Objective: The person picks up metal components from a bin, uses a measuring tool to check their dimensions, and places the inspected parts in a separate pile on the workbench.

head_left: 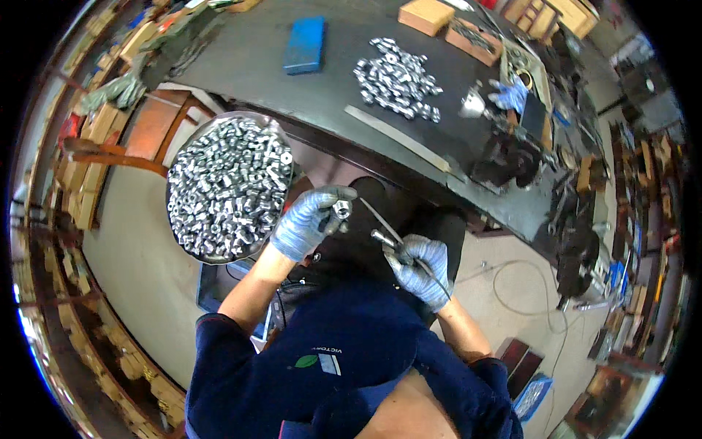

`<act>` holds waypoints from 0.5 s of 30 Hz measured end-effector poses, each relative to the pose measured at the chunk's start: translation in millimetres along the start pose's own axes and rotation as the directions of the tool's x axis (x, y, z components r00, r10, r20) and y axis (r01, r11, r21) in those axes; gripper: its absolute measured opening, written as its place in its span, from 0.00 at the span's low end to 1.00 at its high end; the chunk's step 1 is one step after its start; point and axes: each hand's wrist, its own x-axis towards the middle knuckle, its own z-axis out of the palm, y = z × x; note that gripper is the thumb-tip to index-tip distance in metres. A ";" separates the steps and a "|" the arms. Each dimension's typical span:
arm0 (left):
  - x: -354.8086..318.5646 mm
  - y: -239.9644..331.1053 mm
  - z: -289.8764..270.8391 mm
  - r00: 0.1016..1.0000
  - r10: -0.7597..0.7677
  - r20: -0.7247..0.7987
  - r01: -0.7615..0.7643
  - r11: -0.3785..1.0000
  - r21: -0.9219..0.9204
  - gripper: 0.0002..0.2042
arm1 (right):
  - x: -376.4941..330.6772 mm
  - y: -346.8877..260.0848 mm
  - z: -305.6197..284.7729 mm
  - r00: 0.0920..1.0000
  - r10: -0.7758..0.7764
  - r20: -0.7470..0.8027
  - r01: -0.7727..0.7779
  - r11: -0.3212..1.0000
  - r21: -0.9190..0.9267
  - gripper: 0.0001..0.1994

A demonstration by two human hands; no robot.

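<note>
My left hand, in a striped blue-white glove with grey fingertips, is closed on a small shiny metal fitting with a hole facing up. Across the gap, my right hand, gloved alike, grips a slim, long metal rod-like tool. Its narrow end points up and left toward the fitting, without touching it. A short bright metal cylinder also sticks out at the right fingers; how it is held is partly hidden. Left of my left hand stands a large round pan heaped with similar fittings.
Ahead is a dark workbench bearing a pile of fittings, a blue box, a flat metal strip and a loose glove. A wooden chair is beyond the pan. A thin cable loops across the floor at right.
</note>
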 end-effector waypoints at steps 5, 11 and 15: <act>6.3 -26.3 12.6 0.983 -0.160 -0.090 0.156 0.987 -0.044 0.18 | -1.1 7.9 -2.5 0.999 -0.012 -0.044 0.012 1.000 -0.010 0.16; 8.3 -25.3 13.9 0.968 -0.239 -0.079 0.230 0.967 -0.110 0.17 | 8.5 10.6 -1.9 0.999 -0.025 -0.046 0.025 1.000 -0.012 0.17; 6.7 1.1 34.3 0.985 -0.151 -0.082 0.168 0.946 0.277 0.16 | 14.7 11.6 -3.0 0.998 -0.027 -0.059 0.024 0.998 -0.050 0.17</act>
